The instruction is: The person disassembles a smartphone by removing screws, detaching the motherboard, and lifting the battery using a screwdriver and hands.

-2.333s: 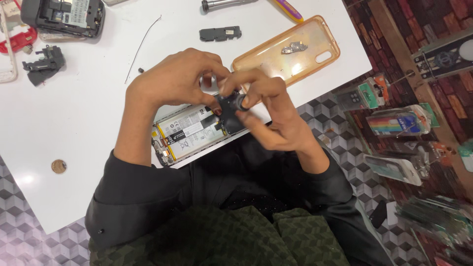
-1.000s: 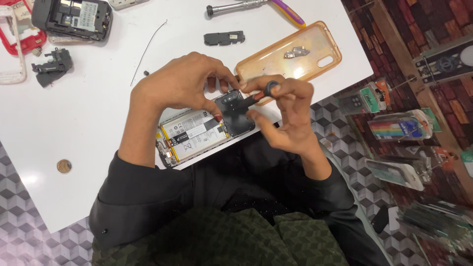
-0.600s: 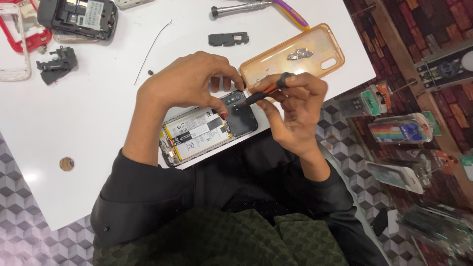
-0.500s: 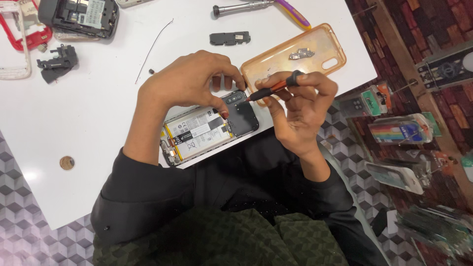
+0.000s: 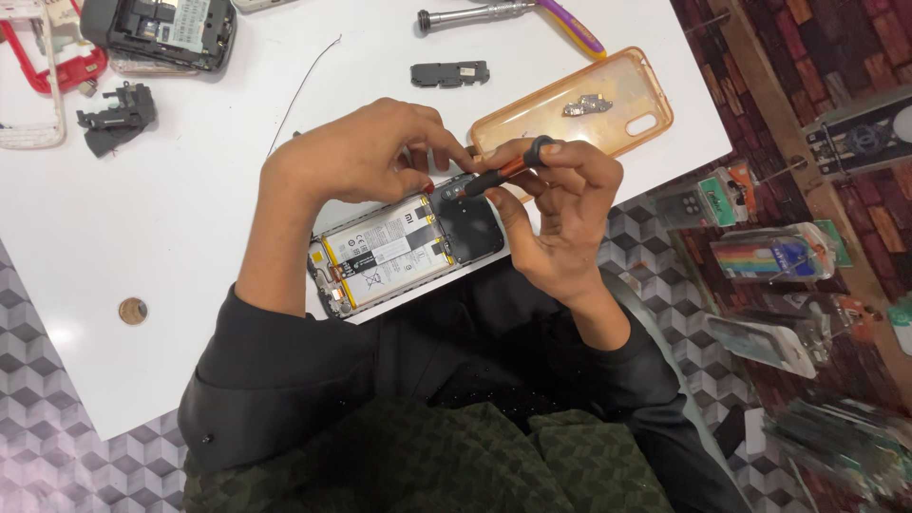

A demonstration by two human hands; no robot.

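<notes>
Hands: I see both over the opened phone (image 5: 404, 252) at the near edge of the desk (image 5: 190, 190).
Right hand (image 5: 560, 223): closed around a small screwdriver (image 5: 499, 176); thumb and fingers pinch the black-and-orange handle, one fingertip on its round cap.
Screwdriver tip: angled down-left onto the dark upper section of the phone, near the camera end. I can't tell whether it sits in a screw.
Right pose: palm turned up toward the camera, wrist bent, forearm in from the lower right in a black sleeve.
Left hand (image 5: 366, 152): curled, knuckles up, fingertips pressed on the top edge of the phone just beside the screwdriver tip. Not wrapped around anything; I read it as bracing.
Left pose: forearm in from the lower left, crossing above the phone body.
Phone: back cover off, battery showing, lying diagonally, lower corner at the desk edge.
Nearby: orange clear case (image 5: 570, 109) just beyond the right hand, small circuit part (image 5: 587, 104) lying in it.
Farther back: black plastic strip (image 5: 449, 73), metal tool with purple handle (image 5: 513, 16), another dismantled phone (image 5: 157, 30), coin (image 5: 132, 311) well apart on the left.
</notes>
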